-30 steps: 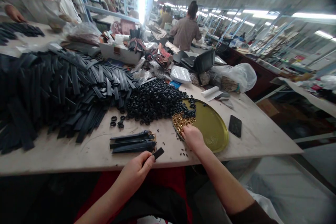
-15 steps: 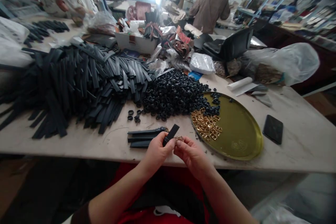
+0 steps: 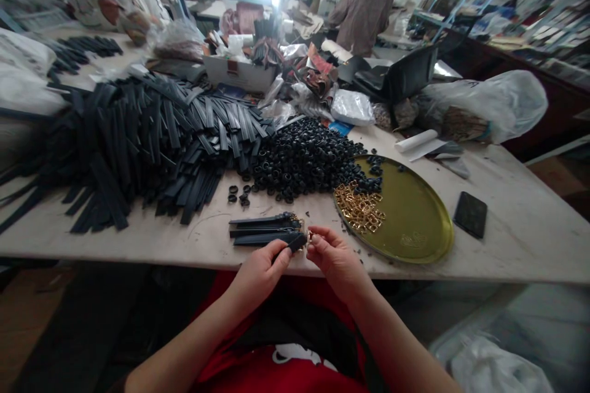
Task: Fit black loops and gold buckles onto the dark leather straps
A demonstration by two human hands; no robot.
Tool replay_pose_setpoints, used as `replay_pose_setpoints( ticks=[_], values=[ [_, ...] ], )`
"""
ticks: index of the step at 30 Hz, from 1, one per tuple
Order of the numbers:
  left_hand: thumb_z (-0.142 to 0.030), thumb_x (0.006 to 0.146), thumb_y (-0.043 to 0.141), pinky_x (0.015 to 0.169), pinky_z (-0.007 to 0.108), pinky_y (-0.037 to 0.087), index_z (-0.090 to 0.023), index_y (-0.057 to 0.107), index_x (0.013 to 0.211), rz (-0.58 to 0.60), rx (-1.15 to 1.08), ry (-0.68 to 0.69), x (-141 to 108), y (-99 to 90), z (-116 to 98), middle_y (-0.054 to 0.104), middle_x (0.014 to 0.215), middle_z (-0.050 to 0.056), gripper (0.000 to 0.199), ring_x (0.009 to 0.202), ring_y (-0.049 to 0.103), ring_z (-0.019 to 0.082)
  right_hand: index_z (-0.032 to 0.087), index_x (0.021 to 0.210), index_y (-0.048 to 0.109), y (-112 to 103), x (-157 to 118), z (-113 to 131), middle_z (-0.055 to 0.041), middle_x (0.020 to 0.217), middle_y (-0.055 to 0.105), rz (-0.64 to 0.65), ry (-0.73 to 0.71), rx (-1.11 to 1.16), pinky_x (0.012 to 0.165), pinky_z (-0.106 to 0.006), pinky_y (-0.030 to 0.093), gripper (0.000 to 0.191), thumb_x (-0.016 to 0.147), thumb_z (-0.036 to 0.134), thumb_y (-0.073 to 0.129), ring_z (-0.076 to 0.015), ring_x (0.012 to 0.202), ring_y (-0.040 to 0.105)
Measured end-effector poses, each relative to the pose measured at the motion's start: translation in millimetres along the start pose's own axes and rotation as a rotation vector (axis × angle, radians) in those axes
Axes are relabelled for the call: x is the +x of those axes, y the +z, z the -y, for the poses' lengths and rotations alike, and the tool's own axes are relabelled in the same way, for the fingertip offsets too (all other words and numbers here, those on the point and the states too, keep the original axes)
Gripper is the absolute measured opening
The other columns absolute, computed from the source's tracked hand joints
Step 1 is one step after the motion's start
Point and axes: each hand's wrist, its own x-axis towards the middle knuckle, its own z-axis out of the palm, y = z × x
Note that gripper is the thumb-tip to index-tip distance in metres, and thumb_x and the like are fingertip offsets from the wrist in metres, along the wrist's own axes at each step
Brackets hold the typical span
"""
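My left hand [image 3: 270, 262] pinches a short black strap [image 3: 297, 242] between thumb and fingers, close above the table's front edge. Facing it, my right hand [image 3: 332, 253] is closed on a small gold buckle [image 3: 310, 236] at the strap's end. Whether the strap passes through the buckle is hidden by the fingers. Just behind my left hand lie several black straps with gold buckles [image 3: 262, 223], side by side. Loose gold buckles [image 3: 359, 207] are heaped on the left part of an oval gold-coloured tray [image 3: 426, 221].
A large pile of black straps [image 3: 152, 129] covers the table's left. Small black loops [image 3: 304, 159] are heaped in the middle, some spilling onto the tray. A phone [image 3: 470, 215] lies at right. Bags and scraps crowd the back; people stand beyond.
The strap in my left hand has swung from pointing up and away to lying lower, its end toward my right hand. My left hand has moved slightly left; the view has shifted a little.
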Motion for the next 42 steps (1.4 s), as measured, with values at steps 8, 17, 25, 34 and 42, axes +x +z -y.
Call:
replay_pose_setpoints(
  ticks=[8, 17, 25, 34, 42],
  values=[
    [-0.032, 0.086, 0.036, 0.068, 0.022, 0.040, -0.019, 0.061, 0.086, 0.092, 0.079, 0.047, -27, -1.8, -11, 0.065, 0.082, 0.002, 0.029, 0.074, 0.056, 0.015, 0.020, 0.089, 0.063, 3, -26, -27, 0.0034, 0.066, 0.059, 0.077, -0.023, -0.129, 0.052, -0.020, 0.044, 0.029, 0.065, 0.034, 0.072, -0.0069, 0.053, 0.052],
    [-0.036, 0.081, 0.046, 0.053, 0.020, 0.036, -0.016, 0.050, 0.082, 0.110, -0.210, -0.095, -28, 6.1, 0, 0.051, 0.065, -0.003, 0.020, 0.058, 0.046, 0.010, 0.019, 0.085, 0.063, 2, -34, -31, 0.0017, 0.069, 0.060, 0.059, -0.222, -0.401, 0.059, -0.023, 0.042, 0.024, 0.070, 0.038, 0.066, -0.0113, 0.062, 0.053],
    [-0.034, 0.080, 0.047, 0.051, 0.019, 0.034, -0.016, 0.050, 0.075, 0.129, -0.331, -0.175, -14, 8.9, 11, 0.056, 0.062, -0.002, 0.020, 0.053, 0.045, 0.008, 0.017, 0.074, 0.054, 1, -20, -30, 0.0028, 0.062, 0.057, 0.093, -0.031, -0.243, 0.055, -0.024, 0.044, 0.027, 0.073, 0.043, 0.063, -0.0100, 0.054, 0.053],
    [-0.035, 0.077, 0.050, 0.054, 0.020, 0.039, -0.015, 0.054, 0.072, 0.026, -0.261, -0.182, -6, 13.0, 17, 0.060, 0.066, 0.000, 0.020, 0.059, 0.051, 0.011, 0.021, 0.073, 0.054, 2, -14, -29, 0.0011, 0.065, 0.058, -0.062, -0.395, -0.691, 0.055, -0.025, 0.044, 0.021, 0.080, 0.041, 0.053, -0.0137, 0.059, 0.054],
    [-0.030, 0.077, 0.047, 0.055, 0.021, 0.038, -0.015, 0.056, 0.072, 0.026, -0.190, -0.164, -11, 11.6, 12, 0.062, 0.067, 0.001, 0.018, 0.060, 0.051, 0.012, 0.019, 0.075, 0.054, -4, -14, -26, 0.0019, 0.066, 0.058, 0.036, -0.228, -0.493, 0.058, -0.026, 0.045, 0.023, 0.076, 0.041, 0.059, -0.0121, 0.058, 0.055]
  ],
)
